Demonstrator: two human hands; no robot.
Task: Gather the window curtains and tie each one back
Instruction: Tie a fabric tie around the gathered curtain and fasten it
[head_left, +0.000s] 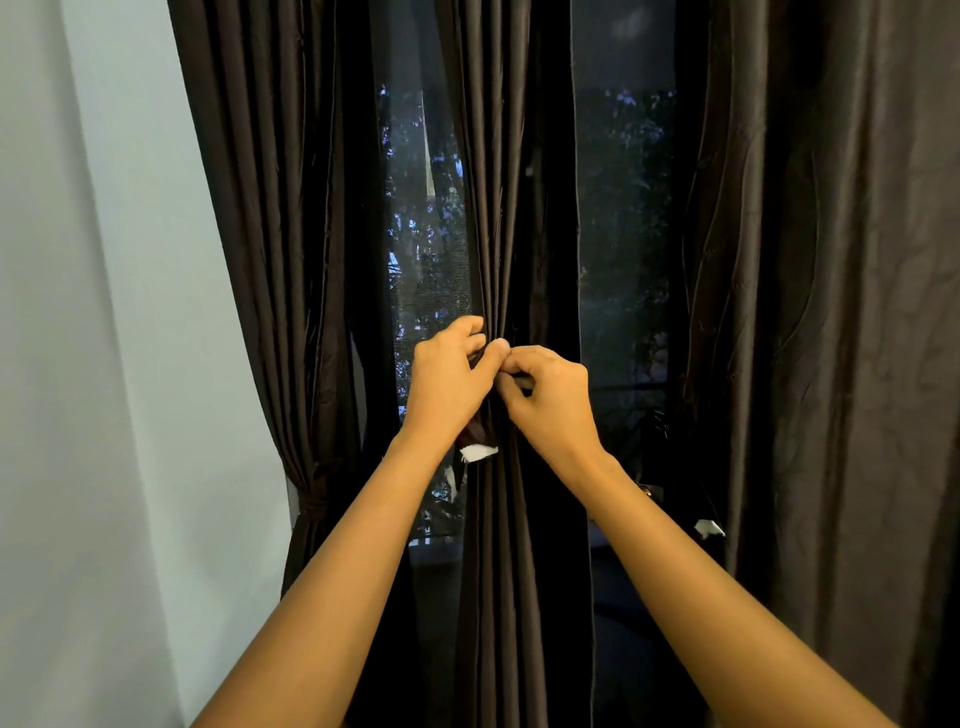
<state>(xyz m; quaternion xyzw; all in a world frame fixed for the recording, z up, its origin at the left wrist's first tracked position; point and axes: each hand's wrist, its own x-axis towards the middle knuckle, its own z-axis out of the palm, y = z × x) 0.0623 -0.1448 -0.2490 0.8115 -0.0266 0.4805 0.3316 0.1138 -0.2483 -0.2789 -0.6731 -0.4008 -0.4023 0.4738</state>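
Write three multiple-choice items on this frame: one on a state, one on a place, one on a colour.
1. The left curtain is
A. tied back
B. hanging loose
C. taken down

2. The left hand and right hand grip
A. the left curtain
B. the middle curtain
C. no curtain

3. The tag below the left hand is
A. red
B. white
C. black

Answers:
1 A: a tie cinches it low down.
2 B: the fingers of both hands curl on its gathered folds.
3 B: the tag shows white against the dark cloth.
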